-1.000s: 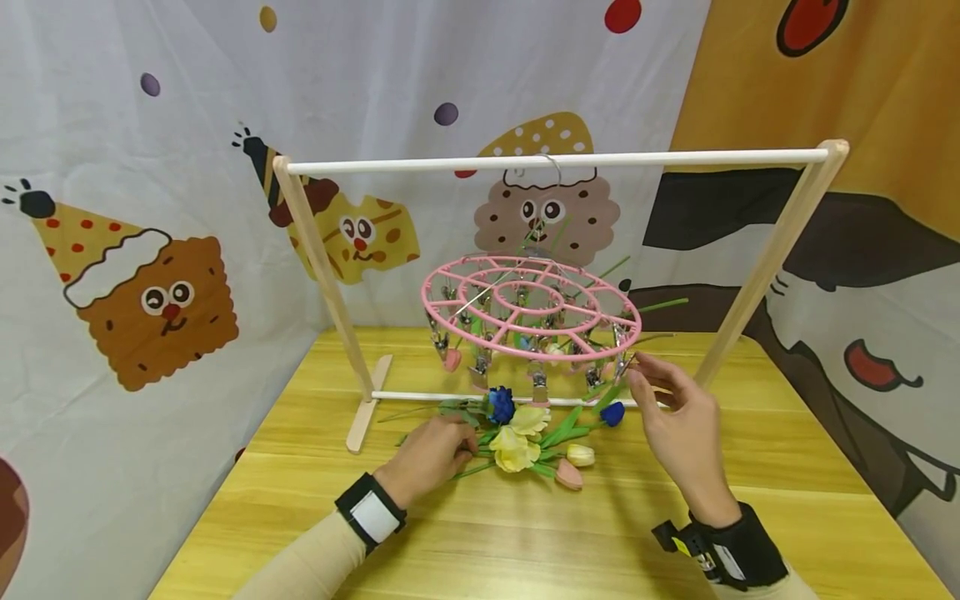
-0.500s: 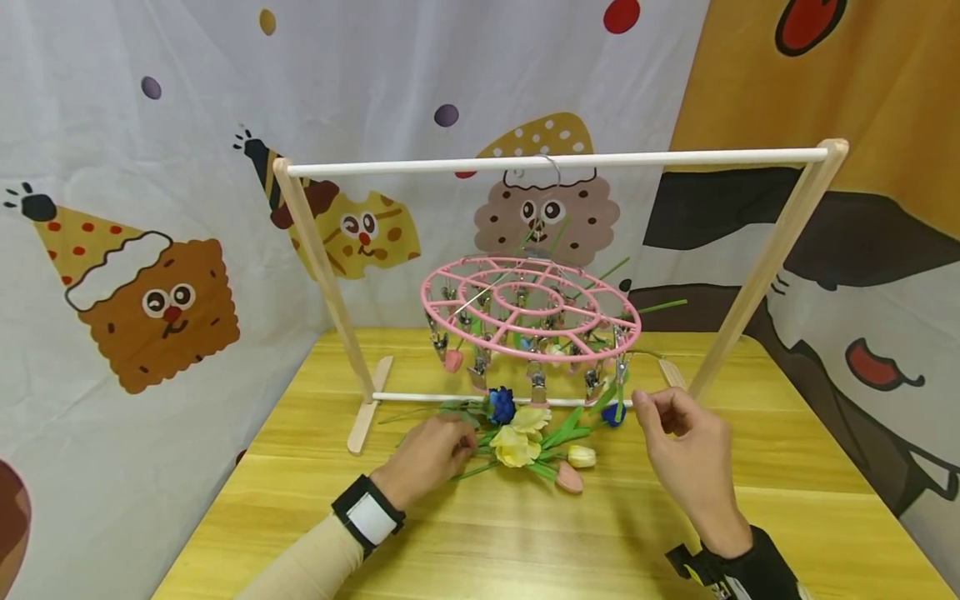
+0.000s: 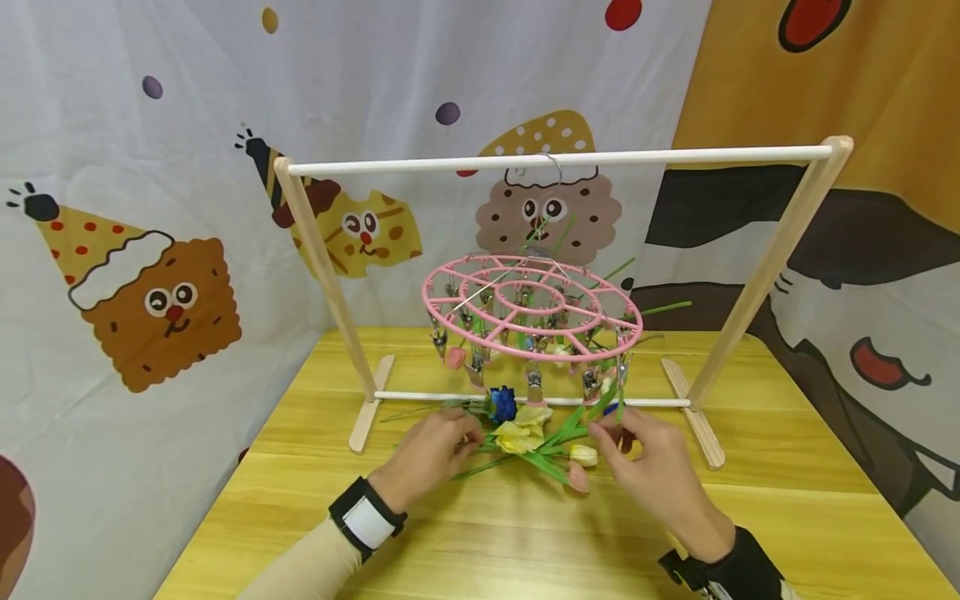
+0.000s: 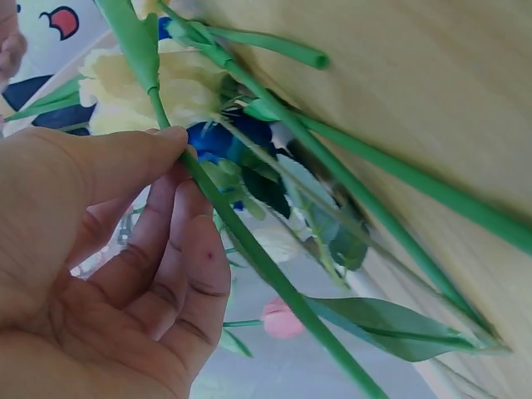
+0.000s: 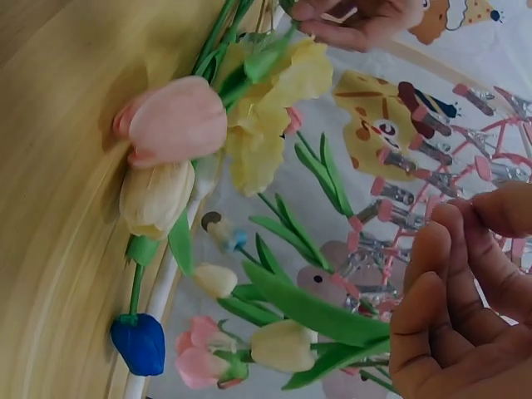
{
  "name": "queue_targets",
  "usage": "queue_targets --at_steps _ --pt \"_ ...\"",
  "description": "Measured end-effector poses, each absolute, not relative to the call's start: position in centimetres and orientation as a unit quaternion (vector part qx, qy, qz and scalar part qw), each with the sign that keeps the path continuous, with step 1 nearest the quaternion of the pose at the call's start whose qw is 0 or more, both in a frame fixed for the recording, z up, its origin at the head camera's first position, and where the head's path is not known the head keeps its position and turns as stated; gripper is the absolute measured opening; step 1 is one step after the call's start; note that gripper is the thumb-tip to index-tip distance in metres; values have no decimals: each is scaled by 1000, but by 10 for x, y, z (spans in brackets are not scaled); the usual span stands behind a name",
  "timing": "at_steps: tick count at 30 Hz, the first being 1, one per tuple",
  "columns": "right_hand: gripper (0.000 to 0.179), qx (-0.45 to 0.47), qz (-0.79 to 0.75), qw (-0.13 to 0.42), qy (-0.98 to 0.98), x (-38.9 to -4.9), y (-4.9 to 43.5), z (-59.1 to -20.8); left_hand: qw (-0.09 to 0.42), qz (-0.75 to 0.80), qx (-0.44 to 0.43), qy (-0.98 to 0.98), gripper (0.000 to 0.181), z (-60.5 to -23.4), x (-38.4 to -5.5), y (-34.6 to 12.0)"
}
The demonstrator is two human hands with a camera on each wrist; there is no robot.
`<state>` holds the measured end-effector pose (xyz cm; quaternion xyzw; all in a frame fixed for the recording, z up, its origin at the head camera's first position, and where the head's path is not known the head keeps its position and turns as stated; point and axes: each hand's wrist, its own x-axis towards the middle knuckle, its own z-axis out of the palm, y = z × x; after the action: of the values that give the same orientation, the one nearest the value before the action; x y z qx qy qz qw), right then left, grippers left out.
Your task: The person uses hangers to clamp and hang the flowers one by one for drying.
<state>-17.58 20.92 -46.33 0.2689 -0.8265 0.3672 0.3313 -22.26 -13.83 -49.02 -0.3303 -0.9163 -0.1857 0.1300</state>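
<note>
My left hand [image 3: 431, 454] pinches a green flower stem [image 4: 249, 258] between thumb and forefinger, plain in the left wrist view. By it lie artificial flowers: a pale yellow bloom [image 3: 521, 429], a blue rose [image 3: 503, 403], a cream tulip [image 3: 583, 455] and a pink tulip [image 3: 577, 477]. Close to the right of these is my right hand [image 3: 648, 458], its fingers loosely bent with nothing visible between them in the right wrist view. It mostly hides a blue tulip [image 5: 139, 345] from the head view. Above hangs a round pink clip hanger [image 3: 528, 357] with metal clips [image 3: 535, 379], several holding flowers head down.
A wooden stand carries the hanger on its white top bar [image 3: 405, 166]. Its lower white bar [image 3: 427, 397] runs behind the loose flowers, and its feet [image 3: 693, 414] rest on the wooden table [image 3: 480, 542]. A printed curtain [image 3: 375, 83] encloses the back and sides.
My right hand has left the clip at the hanger's right edge and come down and left toward the loose flowers. The pink tulip has shifted slightly right; my left hand stays almost in place.
</note>
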Motion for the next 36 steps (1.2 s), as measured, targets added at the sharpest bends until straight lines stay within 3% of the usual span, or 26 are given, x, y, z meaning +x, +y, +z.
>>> queue_targets --at_steps 12,24,29,36 --pt "31 305 326 301 -843 -179 196 -466 156 -195 -355 -901 13 -474 -210 -130" --pt "32 326 270 265 -866 -181 176 -460 241 -172 -399 -868 10 -456 -200 -119" --pt "31 330 257 233 -878 -182 168 -459 267 -169 -412 -854 15 -452 -197 -115" --pt "27 338 261 230 -874 -185 164 -459 300 -179 -423 -836 22 -449 -196 -112"
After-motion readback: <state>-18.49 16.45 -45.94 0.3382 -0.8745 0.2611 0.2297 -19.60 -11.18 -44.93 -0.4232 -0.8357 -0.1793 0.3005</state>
